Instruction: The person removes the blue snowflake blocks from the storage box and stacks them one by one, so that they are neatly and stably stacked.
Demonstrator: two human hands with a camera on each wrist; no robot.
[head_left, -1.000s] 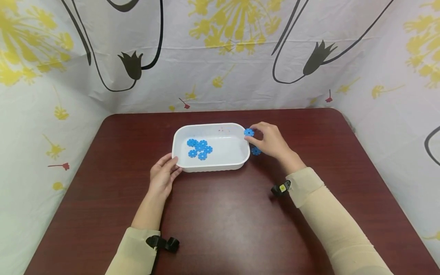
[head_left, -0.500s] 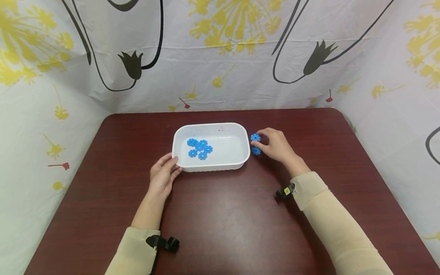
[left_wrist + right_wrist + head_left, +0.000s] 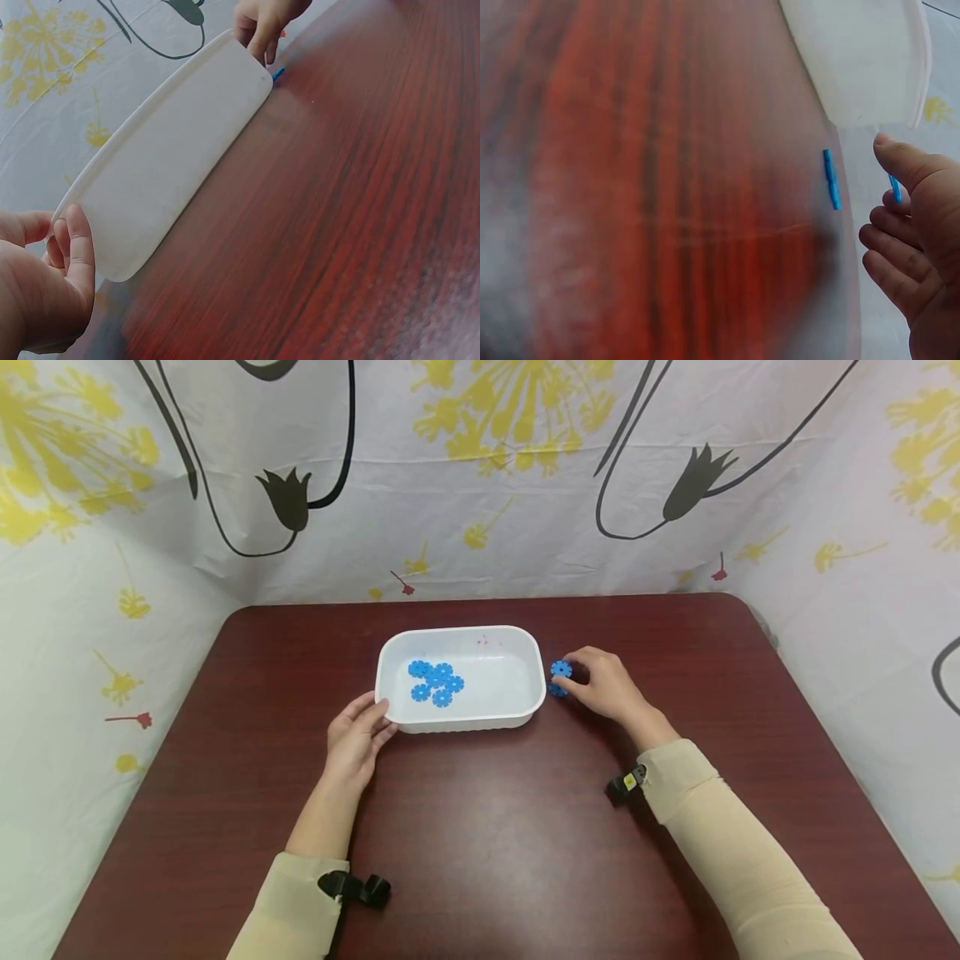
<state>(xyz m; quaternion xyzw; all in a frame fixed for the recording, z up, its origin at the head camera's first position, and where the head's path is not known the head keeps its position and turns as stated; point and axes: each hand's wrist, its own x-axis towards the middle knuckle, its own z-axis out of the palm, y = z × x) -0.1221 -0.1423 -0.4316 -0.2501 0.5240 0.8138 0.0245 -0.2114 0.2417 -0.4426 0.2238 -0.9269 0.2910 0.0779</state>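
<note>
A white plastic tray (image 3: 495,693) stands on the table, with several blue notched discs (image 3: 437,680) lying toward its left side. My left hand (image 3: 356,743) grips the tray's left front corner, thumb at the rim and fingers against the outer wall. Beyond the tray's right end, my right hand (image 3: 604,683) pinches one blue notched disc (image 3: 561,669) between thumb and index finger. In the right wrist view that held disc (image 3: 895,187) is edge-on and raised above the table. Under it, another blue disc (image 3: 831,180) lies on the table, partly covered by the held one in the head view.
The dark red-brown wooden table (image 3: 480,827) reaches back to a white patterned cloth (image 3: 480,527). Similar cloth hangs at both sides. A black camera mount (image 3: 356,888) is strapped at the left wrist, another camera mount (image 3: 626,785) at the right.
My right hand has carried the pinched disc from the tray's right rim outward to the right and lower, over the disc on the table. My left hand and the tray stay put.
</note>
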